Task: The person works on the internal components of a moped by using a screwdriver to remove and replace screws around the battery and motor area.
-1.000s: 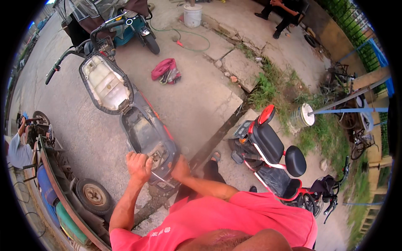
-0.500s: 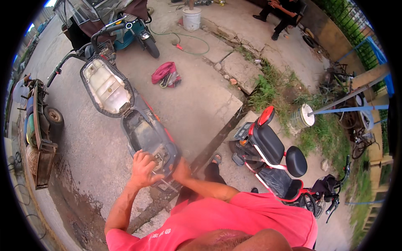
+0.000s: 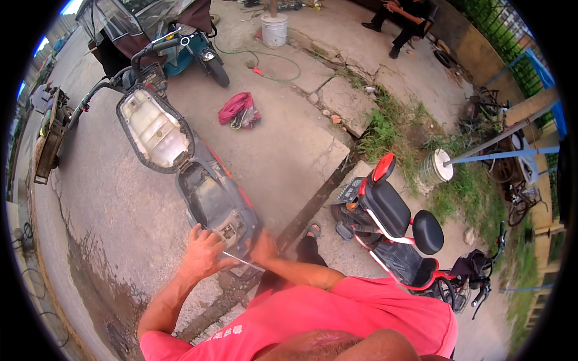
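Note:
A dark scooter stands in front of me with its seat flipped up, pale underside showing. Its under-seat compartment lies uncovered. My left hand is at the left side of the scooter's rear end, fingers curled beside a small opening. A thin, light-coloured rod stretches rightward from near my left thumb; it looks like metal, but its kind is unclear. My right hand is against the right side of the rear end. It is blurred and its fingers are mostly hidden.
A red and black scooter stands at the right. Beyond are a maroon cloth bundle, a covered three-wheeler, a white bucket and a green hose. A wooden cart is at the left. Someone sits far right.
My left hand has shifted slightly left and down, and the thin rod beside its thumb shows more clearly. My right hand stays at the scooter's side. The cart has moved farther off to the left.

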A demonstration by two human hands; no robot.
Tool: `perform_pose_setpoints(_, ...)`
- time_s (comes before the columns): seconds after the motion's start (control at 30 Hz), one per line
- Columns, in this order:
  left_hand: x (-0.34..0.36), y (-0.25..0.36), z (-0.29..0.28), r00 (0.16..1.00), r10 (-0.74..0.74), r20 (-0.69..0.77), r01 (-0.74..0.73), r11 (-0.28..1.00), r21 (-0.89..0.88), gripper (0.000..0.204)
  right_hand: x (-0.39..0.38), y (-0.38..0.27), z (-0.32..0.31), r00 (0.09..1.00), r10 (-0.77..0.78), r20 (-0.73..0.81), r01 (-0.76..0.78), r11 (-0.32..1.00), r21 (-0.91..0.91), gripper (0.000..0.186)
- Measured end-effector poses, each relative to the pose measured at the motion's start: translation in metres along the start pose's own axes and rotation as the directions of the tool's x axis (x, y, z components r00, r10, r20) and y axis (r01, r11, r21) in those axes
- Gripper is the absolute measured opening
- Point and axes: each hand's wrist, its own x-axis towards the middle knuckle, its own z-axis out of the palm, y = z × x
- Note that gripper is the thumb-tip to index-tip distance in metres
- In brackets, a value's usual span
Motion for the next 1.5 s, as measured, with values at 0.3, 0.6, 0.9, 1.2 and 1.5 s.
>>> perform_pose_setpoints(0.3,-0.009,0.04,0.013,0.978,-0.204,-0.041,0.205,0.978,0.035,0.038,0.005,0.008,0.008,1.0,0.025,0.017,-0.024,0.999,-0.043,0.07)
perform_pose_setpoints(0.6,-0.001,0.057,0.019,0.896,-0.44,0.056,0.439,0.862,-0.251,0.035,0.002,0.005,0.004,1.0,0.013,0.006,-0.012,0.998,-0.069,0.071)
perform_pose_setpoints(0.9,0.001,0.082,0.065,0.717,-0.696,-0.035,0.521,0.568,-0.637,0.037,-0.005,-0.006,-0.005,0.999,0.022,-0.023,-0.023,0.999,-0.024,0.065)
perform_pose_setpoints(1.2,-0.003,0.073,0.092,0.687,-0.705,-0.175,0.366,0.545,-0.754,0.045,0.009,0.012,0.012,0.996,0.031,0.085,-0.025,0.998,-0.065,0.073)
perform_pose_setpoints(1.5,0.0,0.045,0.122,0.643,-0.764,-0.056,0.174,0.217,-0.96,0.046,0.002,-0.048,-0.134,0.894,-0.223,0.388,0.318,0.927,-0.2,0.059)
